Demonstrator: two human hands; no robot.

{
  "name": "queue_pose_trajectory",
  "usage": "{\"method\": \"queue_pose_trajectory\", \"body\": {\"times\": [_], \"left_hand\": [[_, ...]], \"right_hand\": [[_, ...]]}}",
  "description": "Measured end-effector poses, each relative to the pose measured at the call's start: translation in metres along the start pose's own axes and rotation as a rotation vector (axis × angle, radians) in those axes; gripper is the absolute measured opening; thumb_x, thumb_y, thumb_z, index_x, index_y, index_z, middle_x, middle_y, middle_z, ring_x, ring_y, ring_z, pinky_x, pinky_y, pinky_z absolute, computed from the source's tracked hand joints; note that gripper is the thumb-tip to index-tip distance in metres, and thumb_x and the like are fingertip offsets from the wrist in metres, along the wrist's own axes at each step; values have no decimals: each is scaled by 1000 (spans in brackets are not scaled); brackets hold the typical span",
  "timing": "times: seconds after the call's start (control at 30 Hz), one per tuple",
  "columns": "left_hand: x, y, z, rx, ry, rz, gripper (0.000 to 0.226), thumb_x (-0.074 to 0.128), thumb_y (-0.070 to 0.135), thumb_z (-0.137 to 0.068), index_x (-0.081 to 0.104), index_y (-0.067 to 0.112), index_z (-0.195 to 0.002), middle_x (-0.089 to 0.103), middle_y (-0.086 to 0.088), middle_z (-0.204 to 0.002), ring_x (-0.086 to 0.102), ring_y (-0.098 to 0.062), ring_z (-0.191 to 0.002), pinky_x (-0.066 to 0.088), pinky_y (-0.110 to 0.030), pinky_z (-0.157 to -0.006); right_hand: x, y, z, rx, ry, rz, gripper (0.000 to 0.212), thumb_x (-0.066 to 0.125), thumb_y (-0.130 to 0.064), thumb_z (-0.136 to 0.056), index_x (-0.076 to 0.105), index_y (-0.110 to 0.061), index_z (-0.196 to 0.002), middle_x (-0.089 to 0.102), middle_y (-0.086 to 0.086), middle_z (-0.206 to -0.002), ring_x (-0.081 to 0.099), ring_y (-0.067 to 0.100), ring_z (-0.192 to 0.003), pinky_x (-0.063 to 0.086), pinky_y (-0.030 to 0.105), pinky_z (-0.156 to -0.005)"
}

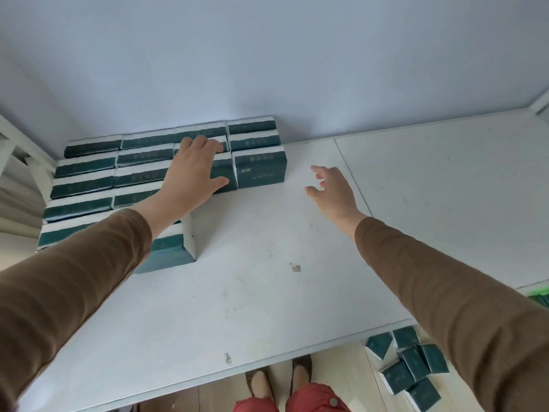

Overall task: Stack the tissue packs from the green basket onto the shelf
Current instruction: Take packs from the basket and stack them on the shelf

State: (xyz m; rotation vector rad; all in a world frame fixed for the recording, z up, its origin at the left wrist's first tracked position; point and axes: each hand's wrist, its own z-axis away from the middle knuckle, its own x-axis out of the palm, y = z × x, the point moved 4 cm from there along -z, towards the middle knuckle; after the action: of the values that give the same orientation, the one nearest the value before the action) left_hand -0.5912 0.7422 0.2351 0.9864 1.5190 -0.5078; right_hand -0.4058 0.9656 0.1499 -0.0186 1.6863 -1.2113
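The left hand (190, 171) lay flat, fingers spread, on top of a dark green tissue pack (222, 173) in the front of the stacked block — its grip was apart, pressing on the pack and not closed around it. That pack stood on the white shelf (267, 278) just beside another upright tissue pack (260, 167) at the block's right end, the two touching side by side. Behind and to the left of them, rows of stacked tissue packs (118, 171) reached back to the pale blue wall (267, 60), their white edges and green bands facing up. One more single pack (170, 248) stood nearer the shelf's front edge, partly hidden under the left brown sleeve (74, 278).

The right hand (332, 191) hovered over bare shelf, near the right end of the block but apart from it — fingers loosely curled, grip apart and empty.

Below the shelf's front edge, at lower right, a heap of loose tissue packs (410, 367) lay on the floor, and a sliver of the green basket (539, 294) showed at the right border. Red trousers (309, 399) and two shoes were visible beneath the shelf.
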Motion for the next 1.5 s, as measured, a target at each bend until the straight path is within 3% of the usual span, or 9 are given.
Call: {"method": "queue_pose_trajectory", "body": {"times": [0.33, 0.67, 0.87, 1.03, 1.17, 1.37, 1.5], "left_hand": [[62, 228, 27, 224, -166, 166, 56, 73, 31, -83, 52, 18, -133, 55, 0, -125, 44, -23, -116, 45, -40, -94], [144, 517, 89, 412, -250, 266, 50, 73, 29, -83, 56, 17, -129, 59, -3, -121, 49, -26, -112, 42, -36, -94], [202, 647, 99, 485, -315, 333, 44, 69, 27, -85, 56, 20, -127, 58, 0, -118, 50, -21, -109, 42, -32, -90], [272, 734, 88, 542, -440, 338, 44, 68, 26, -85, 57, 18, -126, 57, -3, -118, 49, -24, -109, 39, -33, -88], [338, 785, 78, 574, -543, 292, 45, 69, 25, -85, 56, 16, -127, 56, -6, -122, 48, -27, -115, 37, -34, -91], [448, 846, 64, 576, -702, 157, 47, 65, 24, -89, 51, 14, -132, 51, -10, -130, 45, -30, -124, 38, -41, -102], [526, 874, 55, 586, -788, -7, 47, 63, 20, -90, 49, 12, -134, 50, -11, -128, 45, -30, -123, 37, -41, -99]], "right_hand": [[-158, 102, 127, 5, 161, 267, 39, 58, -27, -92, 55, -24, -132, 52, 0, -126, 47, 21, -120, 47, 37, -89], [-316, 289, 266, 87, 216, 313, 38, 59, -27, -92, 56, -21, -130, 54, 5, -127, 47, 26, -120, 41, 41, -100], [-382, 398, 305, 217, 232, 262, 36, 63, -26, -93, 57, -22, -128, 54, 1, -124, 48, 20, -118, 43, 34, -94], [-412, 497, 323, 363, 208, 227, 36, 62, -28, -94, 56, -22, -129, 55, 2, -124, 49, 22, -117, 45, 40, -96], [-421, 583, 334, 539, 167, 148, 39, 63, -28, -94, 56, -20, -131, 56, 3, -123, 55, 22, -112, 46, 37, -90], [-403, 708, 332, 753, 12, 50, 43, 62, -26, -93, 54, -14, -133, 59, 8, -126, 60, 25, -113, 46, 34, -92], [-372, 778, 322, 795, -129, 65, 45, 62, -21, -90, 54, -9, -133, 59, 13, -128, 59, 31, -116, 46, 36, -94]]}}
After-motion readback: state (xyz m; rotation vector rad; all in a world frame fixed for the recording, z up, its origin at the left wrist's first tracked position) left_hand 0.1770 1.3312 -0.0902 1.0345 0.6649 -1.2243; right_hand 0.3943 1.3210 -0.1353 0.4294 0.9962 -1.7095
